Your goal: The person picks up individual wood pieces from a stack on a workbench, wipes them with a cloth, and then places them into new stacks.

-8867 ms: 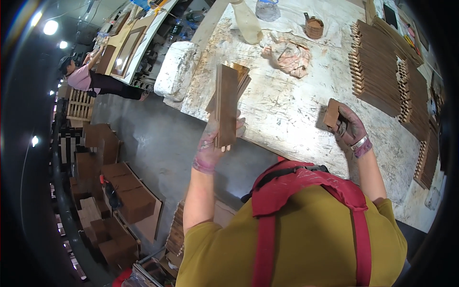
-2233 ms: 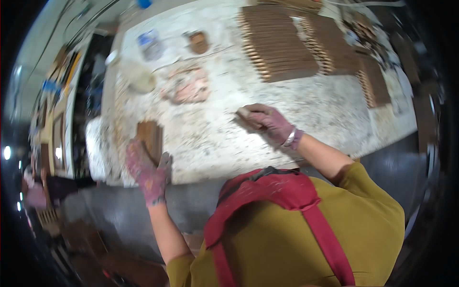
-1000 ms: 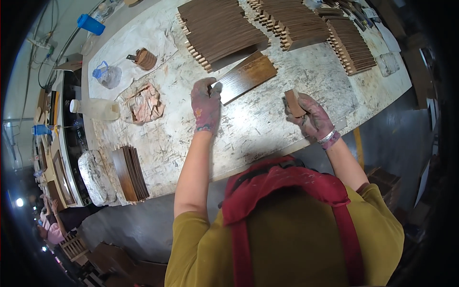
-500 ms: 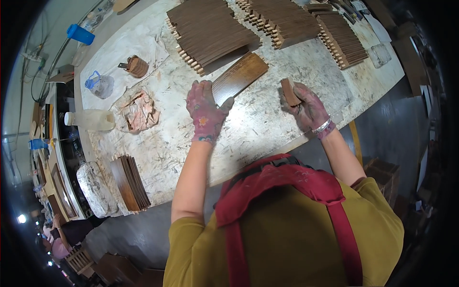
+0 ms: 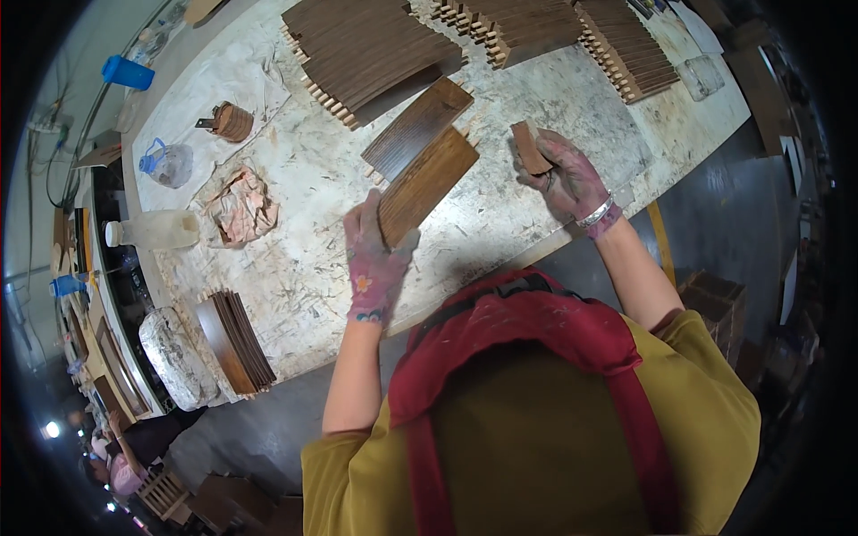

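From my end, I have the left hand [image 5: 374, 255], in a smudged, flower-marked glove, pinching a board [image 5: 431, 183] between thumb and fingers at its near end. The board is a flat brown oblong with streaky grain, held over the counter [image 5: 308, 295] — a white top, scuffed and scratched. Just beyond it lies a second board [image 5: 413, 127], glossy, with pale pegs; I cannot tell whether the two touch. The right hand [image 5: 567, 180], gloved too, grips a block [image 5: 531, 148], small, brown and slightly curved. Farther out I see a row [image 5: 371, 54] of dark slats with pale peg ends. To the left sit a crumpled, pink-stained rag [image 5: 239, 211] and a cloudy plastic bottle [image 5: 165, 230].
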`<state>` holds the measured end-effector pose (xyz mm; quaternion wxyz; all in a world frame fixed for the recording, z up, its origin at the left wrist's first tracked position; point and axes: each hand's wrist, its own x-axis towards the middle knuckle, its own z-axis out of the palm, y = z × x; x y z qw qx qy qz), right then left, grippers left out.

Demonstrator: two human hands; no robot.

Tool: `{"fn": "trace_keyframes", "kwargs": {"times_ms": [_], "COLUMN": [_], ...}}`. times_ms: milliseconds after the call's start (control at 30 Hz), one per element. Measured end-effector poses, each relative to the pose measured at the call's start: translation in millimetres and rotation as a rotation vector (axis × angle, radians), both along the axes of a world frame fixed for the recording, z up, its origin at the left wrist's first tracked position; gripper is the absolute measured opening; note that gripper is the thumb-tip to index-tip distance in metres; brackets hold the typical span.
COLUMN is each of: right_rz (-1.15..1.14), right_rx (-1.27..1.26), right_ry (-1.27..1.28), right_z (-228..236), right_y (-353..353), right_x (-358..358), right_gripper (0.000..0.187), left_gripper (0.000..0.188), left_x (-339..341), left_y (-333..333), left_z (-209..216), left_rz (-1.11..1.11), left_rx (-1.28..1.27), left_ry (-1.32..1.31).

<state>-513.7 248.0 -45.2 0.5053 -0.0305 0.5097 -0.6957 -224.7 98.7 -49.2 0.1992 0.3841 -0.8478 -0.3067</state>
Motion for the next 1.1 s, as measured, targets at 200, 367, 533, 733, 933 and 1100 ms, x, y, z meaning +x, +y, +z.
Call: {"fn": "trace_keyframes", "kwargs": {"times_ms": [200,367,533,733,933,1100], "right_rz": [0.2,0.396,0.465,0.444,0.662,0.559], "right_rx": [-0.021,0.076,0.199,0.211,0.264,0.012], "right_ry": [0.283,0.644,1.118,1.386,1.318,1.53], "right_z": [8.7,19.0,2.8,6.6,31.6,40.2], "right_y": [-18.3,-48.2,-62.0,-55.7,9.8,8.4], "right_x": [19.0,29.3,30.2,47.0,47.8,76.7], "right_gripper": [0.043,0.048,0.046,0.037,0.035,0.035], "left_gripper": [0.072,0.067,0.064,0.064,0.061,0.044], "left_x": [-5.1,-12.8,-12.2,-12.0,-13.3,-8.8], "left_y": [12.1,13.7,20.7,20.6,11.7,-35.5], "left_z": [19.2,0.1,-0.7,2.5,10.3,12.6], "left_rz": [-0.115,-0.191,-0.211,-0.199,-0.247,-0.437], "left_rx": [-0.354,-0.214,-0.239,-0.176,-0.086,0.052], "left_ry": [-0.206,-0.188,-0.126,-0.145,-0.19,-0.177]}}
